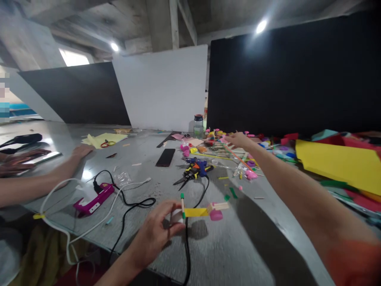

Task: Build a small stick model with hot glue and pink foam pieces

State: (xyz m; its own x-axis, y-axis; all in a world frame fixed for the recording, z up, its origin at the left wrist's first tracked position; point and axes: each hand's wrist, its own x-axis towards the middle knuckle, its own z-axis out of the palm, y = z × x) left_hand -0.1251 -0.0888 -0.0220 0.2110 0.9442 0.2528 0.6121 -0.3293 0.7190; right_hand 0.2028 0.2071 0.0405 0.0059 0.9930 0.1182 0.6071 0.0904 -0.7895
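Observation:
My left hand (162, 228) is closed on a small handmade craft model (196, 212) above the near part of the table. The model has a yellow strip, an upright pale stick with green ends, and a cluster of short pale sticks with a pink piece beneath. A whitish part sits between my fingers, partly hidden. At the far right, my right hand (238, 140) reaches over a pile of colourful craft bits (214, 145), its fingers stretched out among them. Whether they touch any piece is too small to tell.
A glue gun (201, 166) and pliers (187, 174) lie mid-table, near a dark phone (165, 157). A purple power strip (95, 200) with cables lies left. Another person's hand (83, 151) rests beyond it. Yellow sheets (336, 163) are at right; a jar (198, 126) stands behind.

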